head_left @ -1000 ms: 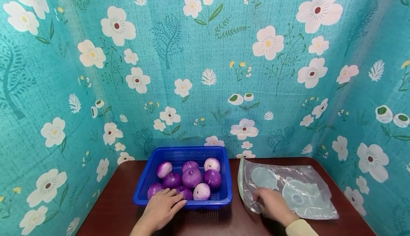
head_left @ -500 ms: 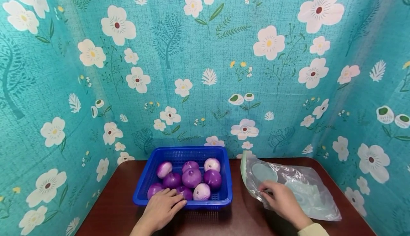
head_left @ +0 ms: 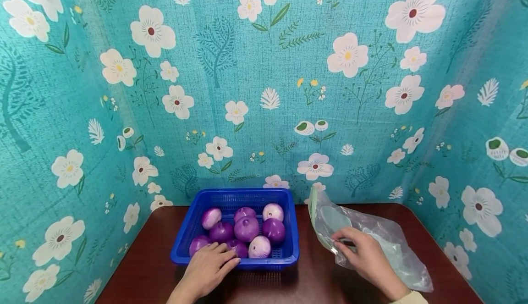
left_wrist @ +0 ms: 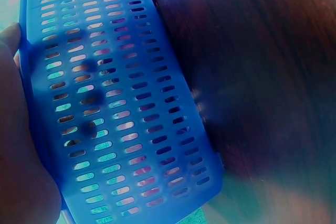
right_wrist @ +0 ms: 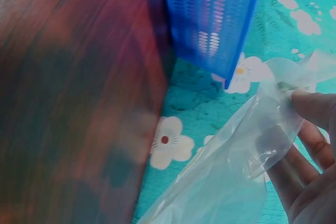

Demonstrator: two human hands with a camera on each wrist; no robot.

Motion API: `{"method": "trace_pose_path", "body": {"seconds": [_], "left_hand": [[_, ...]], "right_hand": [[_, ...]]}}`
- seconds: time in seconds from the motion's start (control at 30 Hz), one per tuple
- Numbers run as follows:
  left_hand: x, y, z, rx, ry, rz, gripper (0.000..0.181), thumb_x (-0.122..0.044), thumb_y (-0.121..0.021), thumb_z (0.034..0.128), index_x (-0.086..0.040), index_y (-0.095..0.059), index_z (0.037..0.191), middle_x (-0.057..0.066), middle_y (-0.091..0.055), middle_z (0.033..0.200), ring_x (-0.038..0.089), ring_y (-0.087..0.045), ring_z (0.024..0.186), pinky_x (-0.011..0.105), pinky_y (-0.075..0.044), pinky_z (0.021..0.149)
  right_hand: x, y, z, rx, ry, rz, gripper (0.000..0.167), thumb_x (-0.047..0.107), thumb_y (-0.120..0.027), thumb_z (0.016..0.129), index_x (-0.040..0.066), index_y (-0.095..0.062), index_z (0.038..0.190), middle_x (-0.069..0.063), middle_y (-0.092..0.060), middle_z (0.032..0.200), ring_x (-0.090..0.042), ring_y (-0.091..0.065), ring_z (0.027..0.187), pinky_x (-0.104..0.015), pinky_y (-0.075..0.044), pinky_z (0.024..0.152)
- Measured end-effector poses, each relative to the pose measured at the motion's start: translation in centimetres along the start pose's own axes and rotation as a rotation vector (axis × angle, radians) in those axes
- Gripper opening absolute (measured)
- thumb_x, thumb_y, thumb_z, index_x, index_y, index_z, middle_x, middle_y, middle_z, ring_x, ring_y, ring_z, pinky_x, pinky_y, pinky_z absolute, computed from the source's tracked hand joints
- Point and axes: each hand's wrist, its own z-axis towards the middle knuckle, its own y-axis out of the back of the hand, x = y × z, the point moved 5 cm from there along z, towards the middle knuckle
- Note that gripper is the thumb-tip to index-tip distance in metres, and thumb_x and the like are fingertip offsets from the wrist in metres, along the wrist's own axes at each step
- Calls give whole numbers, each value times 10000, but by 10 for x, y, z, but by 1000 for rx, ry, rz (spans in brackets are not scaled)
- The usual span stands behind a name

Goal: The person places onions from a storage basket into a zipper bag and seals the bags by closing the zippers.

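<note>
A blue plastic basket (head_left: 288,226) holds several red onions (head_left: 246,229), some with pale ends showing. Over the basket's front rim lies my left hand (head_left: 208,267), its fingers extended loosely beside the nearest onions. The left wrist view shows that hand's edge (left_wrist: 23,150) along the slotted basket wall (left_wrist: 121,103). My right hand (head_left: 365,251) pinches the near side of a clear zip bag (head_left: 406,260) close to its green-edged mouth, which is raised off the table. Pale, translucent round shapes show through the plastic. In the right wrist view, thumb and fingers (right_wrist: 310,103) hold the crinkled film.
The dark reddish-brown table (head_left: 305,285) has rounded far corners. Behind it and along both sides hangs a teal curtain (head_left: 264,88) printed with white flowers. A strip of table separates the basket from the bag.
My right hand has lifted the zip bag's mouth upward, and the bag has tilted and bunched, with its far end shifting. The left hand, basket and onions stay put.
</note>
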Motion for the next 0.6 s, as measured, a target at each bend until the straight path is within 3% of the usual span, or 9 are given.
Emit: {"method": "trace_pose_path", "body": {"seconds": [0.23, 0.43, 0.53, 0.6], "left_hand": [[-1, 0, 0, -2, 13, -2, 308, -496, -516, 1059, -322, -770, 1060, -101, -692, 978, 192, -658, 952, 431, -545, 914], [-4, 1, 5, 12, 88, -47, 304, -529, -526, 1046, -316, -742, 1019, -120, -688, 962, 158, -663, 922, 429, -559, 845], [-11, 4, 11, -27, 96, -56, 235, -497, -593, 1021, -309, -733, 1022, -119, -695, 975, 146, -672, 920, 414, -562, 803], [-20, 6, 18, -88, 73, -71, 173, -448, -653, 997, -298, -734, 1024, -123, -691, 961, 125, -671, 907, 380, -559, 770]], "right_hand": [[10, 3, 1, 9, 8, 44, 279, 33, -846, 819, 268, -740, 924, 181, -689, 897, 39, -646, 823, -305, -614, 686], [12, 2, 0, 25, -5, 62, 281, 30, -844, 821, 271, -743, 924, 185, -688, 894, 41, -644, 825, -311, -617, 689], [12, 1, 0, 20, 7, 64, 282, 29, -846, 816, 268, -741, 923, 186, -687, 891, 45, -641, 823, -296, -613, 683], [12, 0, -1, 17, 16, 64, 285, 27, -848, 813, 267, -740, 922, 186, -687, 890, 45, -643, 824, -291, -611, 681]]}}
